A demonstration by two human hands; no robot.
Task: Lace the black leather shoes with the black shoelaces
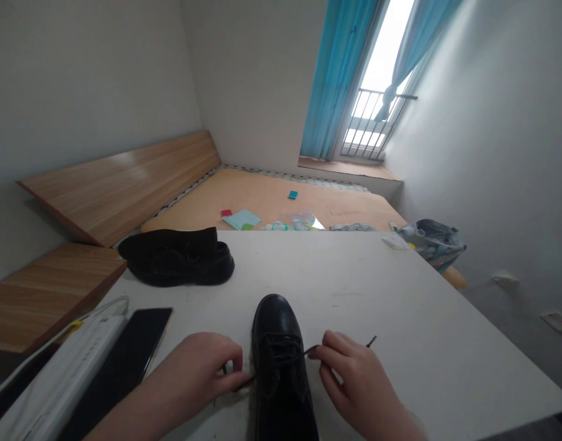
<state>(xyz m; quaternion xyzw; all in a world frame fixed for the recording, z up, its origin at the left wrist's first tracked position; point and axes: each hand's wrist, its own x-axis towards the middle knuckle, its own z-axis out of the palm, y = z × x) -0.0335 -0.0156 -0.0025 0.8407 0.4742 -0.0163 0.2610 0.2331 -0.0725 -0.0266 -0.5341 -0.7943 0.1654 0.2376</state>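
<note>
A black leather lace-up shoe [277,324] stands on the white table with its toe pointing away from me. To its left, my left hand [210,366] pinches one end of the shoelace close to the shoe's side. On the other side, my right hand [349,373] is closed on the other shoelace [311,350] end, which runs from the eyelets into my fingers. The tip of that lace sticks out beyond my knuckles. The shoe's heel is cut off by the bottom of the view.
Several black shoes [177,260] lie together at the table's far left. A black phone [125,361] and a white power strip [74,367] lie along the left edge. Behind the white table [377,294] is a bed [262,184] with small items. A plastic bag [434,242] hangs at the right corner.
</note>
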